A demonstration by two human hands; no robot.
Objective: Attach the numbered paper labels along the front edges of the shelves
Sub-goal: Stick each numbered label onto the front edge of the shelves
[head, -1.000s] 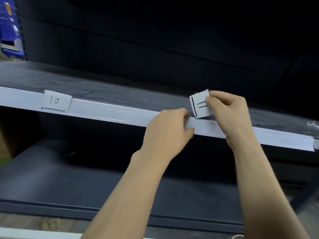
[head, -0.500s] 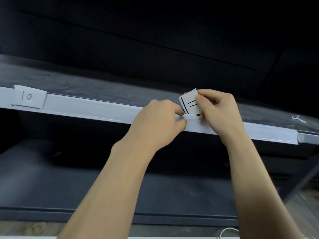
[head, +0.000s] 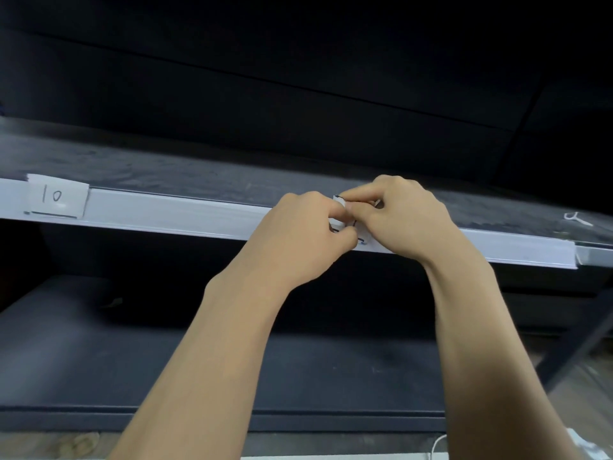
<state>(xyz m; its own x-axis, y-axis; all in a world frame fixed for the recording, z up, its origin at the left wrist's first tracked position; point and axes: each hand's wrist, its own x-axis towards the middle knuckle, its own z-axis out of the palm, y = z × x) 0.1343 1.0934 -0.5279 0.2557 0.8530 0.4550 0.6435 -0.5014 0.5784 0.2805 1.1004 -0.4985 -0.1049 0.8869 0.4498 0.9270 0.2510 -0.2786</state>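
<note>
left hand (head: 298,234) and right hand (head: 401,217) both pinch the label (head: 340,204) between their fingertips, against the shelf's front edge (head: 172,215), well right of the 10 label (head: 56,195); mostly hidden, axis unclear.

Paper label (head: 341,210) between left hand (head: 298,240) and right hand (head: 404,217) showed white with black marker strokes (mostly hidden by fingers). Well left of the left hand, the label marked 10 (head: 58,195) was white, with black digits and a black underline. Edge strip (head: 172,215) was pale grey-white. Shelf top (head: 166,171) beyond the hands was dark grey and faintly mottled.
</note>
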